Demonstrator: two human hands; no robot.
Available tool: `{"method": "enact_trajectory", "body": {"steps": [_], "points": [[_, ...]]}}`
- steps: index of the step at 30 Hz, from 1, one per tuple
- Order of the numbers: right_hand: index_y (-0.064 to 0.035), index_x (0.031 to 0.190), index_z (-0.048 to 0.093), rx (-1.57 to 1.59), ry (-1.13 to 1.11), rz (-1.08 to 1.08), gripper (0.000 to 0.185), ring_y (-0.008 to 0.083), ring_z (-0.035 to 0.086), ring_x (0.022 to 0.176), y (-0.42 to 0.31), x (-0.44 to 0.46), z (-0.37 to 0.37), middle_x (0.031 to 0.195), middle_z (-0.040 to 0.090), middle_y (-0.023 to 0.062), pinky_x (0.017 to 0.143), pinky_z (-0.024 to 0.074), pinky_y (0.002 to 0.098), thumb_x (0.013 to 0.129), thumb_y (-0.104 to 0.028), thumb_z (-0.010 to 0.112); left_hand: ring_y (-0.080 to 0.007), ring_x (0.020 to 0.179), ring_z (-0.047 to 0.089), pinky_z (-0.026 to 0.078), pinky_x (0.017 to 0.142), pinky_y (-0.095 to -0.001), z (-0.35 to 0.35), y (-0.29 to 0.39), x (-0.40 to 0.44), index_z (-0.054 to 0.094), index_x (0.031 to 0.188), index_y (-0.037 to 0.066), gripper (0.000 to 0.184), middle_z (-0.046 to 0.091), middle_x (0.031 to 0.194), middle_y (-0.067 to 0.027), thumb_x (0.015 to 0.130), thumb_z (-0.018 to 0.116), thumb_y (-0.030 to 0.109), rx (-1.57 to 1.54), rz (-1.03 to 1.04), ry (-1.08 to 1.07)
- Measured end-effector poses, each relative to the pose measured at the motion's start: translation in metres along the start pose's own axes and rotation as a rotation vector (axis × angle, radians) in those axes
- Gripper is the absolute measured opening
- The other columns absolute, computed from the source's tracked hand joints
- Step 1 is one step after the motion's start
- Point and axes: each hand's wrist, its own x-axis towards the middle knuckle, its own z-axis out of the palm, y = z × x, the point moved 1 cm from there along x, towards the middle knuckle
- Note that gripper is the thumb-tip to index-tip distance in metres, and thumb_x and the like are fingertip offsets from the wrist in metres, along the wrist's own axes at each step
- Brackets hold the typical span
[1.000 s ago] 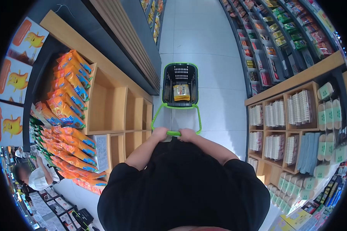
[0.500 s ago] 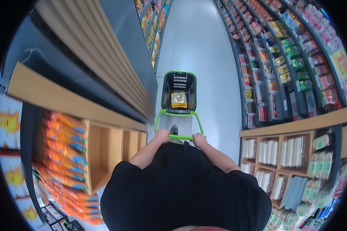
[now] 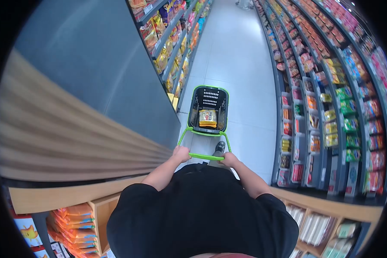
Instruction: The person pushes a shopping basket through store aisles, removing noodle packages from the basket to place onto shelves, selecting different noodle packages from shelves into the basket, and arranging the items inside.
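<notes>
My left hand point(image 3: 182, 154) is wrapped round the left end of a green handle point(image 3: 206, 157), and my right hand point(image 3: 229, 159) grips its right end. The handle joins a black shopping basket point(image 3: 194, 102) with a green rim, which stands on the floor just ahead of me. Inside, at the bottom, lies a yellow packet point(image 3: 207, 118) with a pale label. The basket's wheels, if any, are hidden from above.
Shelves of snack bags point(image 3: 170, 43) line the aisle's left beyond a dark end panel point(image 3: 99, 73). Racks of small packets point(image 3: 331, 116) curve along the right. Wooden cubbies point(image 3: 316, 228) stand behind on the right, orange bags point(image 3: 75, 228) on the left. Pale floor point(image 3: 232, 56) runs ahead.
I have moved forward with the basket into the aisle. The wooden cubbies and orange bags have slid back in view, and more of the left snack shelves shows. Both hands keep their grip.
</notes>
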Motion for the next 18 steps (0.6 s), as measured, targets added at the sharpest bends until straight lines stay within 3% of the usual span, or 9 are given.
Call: {"method": "enact_trajectory", "body": {"steps": [6, 8, 12, 15, 18], "points": [[-0.009, 0.108, 0.081, 0.013, -0.023, -0.078, 0.045, 0.0406, 0.072, 0.103, 0.034, 0.097, -0.11, 0.107, 0.076, 0.0247, 0.094, 0.0581, 0.0476, 0.081, -0.045, 0.08, -0.0362, 0.112, 0.07, 0.046, 0.11, -0.0475, -0.042, 0.006, 0.119, 0.081, 0.104, 0.012, 0.037, 0.078, 0.106, -0.0164, 0.086, 0.07, 0.042, -0.078, -0.057, 0.102], [-0.0057, 0.106, 0.081, -0.077, -0.02, -0.094, 0.044, 0.0429, 0.071, 0.104, 0.056, 0.144, -0.135, 0.108, 0.075, 0.0255, 0.096, 0.0578, 0.0482, 0.083, -0.043, 0.076, -0.0365, 0.114, 0.069, 0.045, 0.111, -0.0484, -0.08, 0.022, 0.152, 0.081, 0.105, 0.012, 0.038, 0.078, 0.107, -0.0161, 0.086, 0.069, 0.042, 0.008, -0.044, -0.004], [-0.0063, 0.106, 0.081, -0.128, -0.112, -0.025, 0.042, 0.0411, 0.068, 0.113, 0.09, 0.193, -0.172, 0.114, 0.072, 0.0231, 0.102, 0.0544, 0.0475, 0.081, -0.04, 0.081, -0.0356, 0.117, 0.069, 0.043, 0.114, -0.0492, -0.103, 0.027, 0.212, 0.08, 0.107, 0.013, 0.038, 0.078, 0.108, -0.0155, 0.087, 0.068, 0.042, -0.076, -0.013, -0.001], [-0.0072, 0.099, 0.08, -0.085, 0.0, -0.075, 0.034, 0.0391, 0.066, 0.113, 0.101, 0.232, -0.214, 0.114, 0.072, 0.0216, 0.105, 0.0531, 0.0466, 0.076, -0.032, 0.085, -0.0362, 0.116, 0.069, 0.038, 0.118, -0.0542, -0.147, 0.033, 0.254, 0.08, 0.111, 0.018, 0.037, 0.077, 0.109, -0.0156, 0.086, 0.068, 0.043, -0.082, -0.007, 0.015], [-0.0056, 0.099, 0.079, 0.008, -0.003, -0.054, 0.038, 0.0382, 0.066, 0.116, 0.107, 0.259, -0.245, 0.115, 0.072, 0.0218, 0.105, 0.0525, 0.0458, 0.074, -0.034, 0.087, -0.0311, 0.121, 0.068, 0.038, 0.117, -0.0496, -0.189, 0.025, 0.292, 0.081, 0.11, 0.015, 0.038, 0.077, 0.115, -0.0135, 0.086, 0.069, 0.042, -0.13, 0.023, -0.08]]}}
